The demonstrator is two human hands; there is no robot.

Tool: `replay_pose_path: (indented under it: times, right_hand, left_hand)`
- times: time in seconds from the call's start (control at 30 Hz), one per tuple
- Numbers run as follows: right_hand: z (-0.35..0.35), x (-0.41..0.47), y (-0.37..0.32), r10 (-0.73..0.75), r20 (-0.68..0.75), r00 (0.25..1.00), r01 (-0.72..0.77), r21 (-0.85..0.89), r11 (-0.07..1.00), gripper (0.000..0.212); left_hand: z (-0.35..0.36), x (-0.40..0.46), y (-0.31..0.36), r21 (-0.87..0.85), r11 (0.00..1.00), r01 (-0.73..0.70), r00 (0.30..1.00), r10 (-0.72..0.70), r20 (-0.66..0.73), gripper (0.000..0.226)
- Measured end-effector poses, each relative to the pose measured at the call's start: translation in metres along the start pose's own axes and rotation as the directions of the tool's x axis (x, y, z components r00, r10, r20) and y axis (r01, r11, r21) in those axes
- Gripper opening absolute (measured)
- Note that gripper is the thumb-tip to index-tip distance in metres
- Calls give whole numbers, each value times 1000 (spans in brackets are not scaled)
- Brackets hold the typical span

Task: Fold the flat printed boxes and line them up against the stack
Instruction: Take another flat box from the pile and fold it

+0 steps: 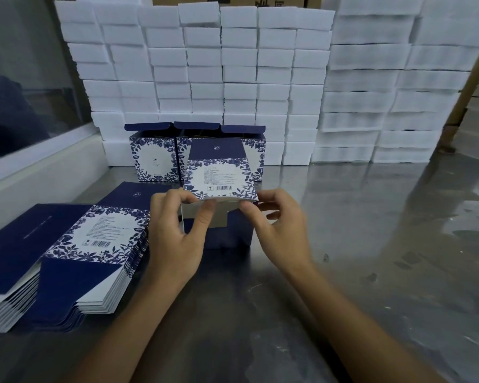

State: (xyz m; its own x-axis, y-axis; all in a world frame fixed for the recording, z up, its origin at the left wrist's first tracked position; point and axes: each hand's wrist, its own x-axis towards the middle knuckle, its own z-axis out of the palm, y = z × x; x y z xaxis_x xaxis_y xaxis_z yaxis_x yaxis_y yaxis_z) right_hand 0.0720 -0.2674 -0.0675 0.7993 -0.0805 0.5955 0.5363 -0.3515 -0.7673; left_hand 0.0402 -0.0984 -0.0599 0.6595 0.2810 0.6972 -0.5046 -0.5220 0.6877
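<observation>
While pinching box [219, 172] flaps, left hand [174, 230] and right hand [277, 228] above table [371, 244], near flats [94, 244], folded boxes [152, 156] against stack [233, 73]

Printed boxes [219, 172] navy, white, blue floral border (barcode black); foam stack [233, 64] white; table [371, 217] grey.

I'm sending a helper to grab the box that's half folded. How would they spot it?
Start at the wall of white foam blocks at the back of the steel table. In front stand finished boxes. Nearer, the left hand and right hand hold the half-folded box, the only one tilted, barcode up, bottom flaps open.
</observation>
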Motion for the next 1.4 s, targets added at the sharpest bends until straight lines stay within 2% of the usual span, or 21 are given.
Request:
replay_pose_path:
  times: [0.1, 0.2, 0.43, 0.63, 0.8, 0.93, 1.03, 1.17, 1.3, 1.4]
  right_hand:
    - [0, 0, -1, -69, -80, 994, 64, -60, 996, 15]
    - [-2, 1, 1, -77, -103, 992, 68, -86, 994, 12]
    - [-4, 4, 1, -11, -98, 995, 5, -60, 998, 15]
    - [-3, 3, 16, 186, 98, 978, -173, -129, 977, 13]
    - [-5, 6, 21, 185, 104, 977, -163, -195, 967, 16]
    - [-6, 7, 23, 213, 150, 966, -182, -193, 964, 10]
    - [-6, 3, 26, 283, 237, 929, -223, -250, 942, 27]
    - [-8, 3, 30, 286, 240, 928, -240, -203, 949, 50]
    - [-7, 1, 29, 212, 252, 944, -161, -208, 965, 85]
    - [-2, -2, 22, 95, 221, 971, -90, -35, 995, 86]
  left_hand:
    - [1, -1, 3, -14, 1000, 16, 1000, -16, -6, 39]
    - [1, 0, 4, -18, 1000, 16, 1000, -16, -15, 41]
    - [0, 0, 1, -12, 999, 34, 999, -34, -14, 44]
    - [0, 0, -4, 26, 1000, 5, 1000, -5, 1, 33]
    - [1, 0, -4, 23, 1000, 2, 1000, -2, -1, 33]
    - [0, 1, -4, 25, 1000, -1, 1000, 1, -4, 32]
    - [-1, 1, -5, 3, 1000, 24, 1000, -24, -4, 36]
    - [-1, 0, -6, -16, 999, 38, 999, -38, 18, 37]
    - [-2, 1, -8, -16, 999, 35, 999, -34, 34, 36]
    - [-2, 1, -8, -28, 999, 26, 996, -24, 82, 34]
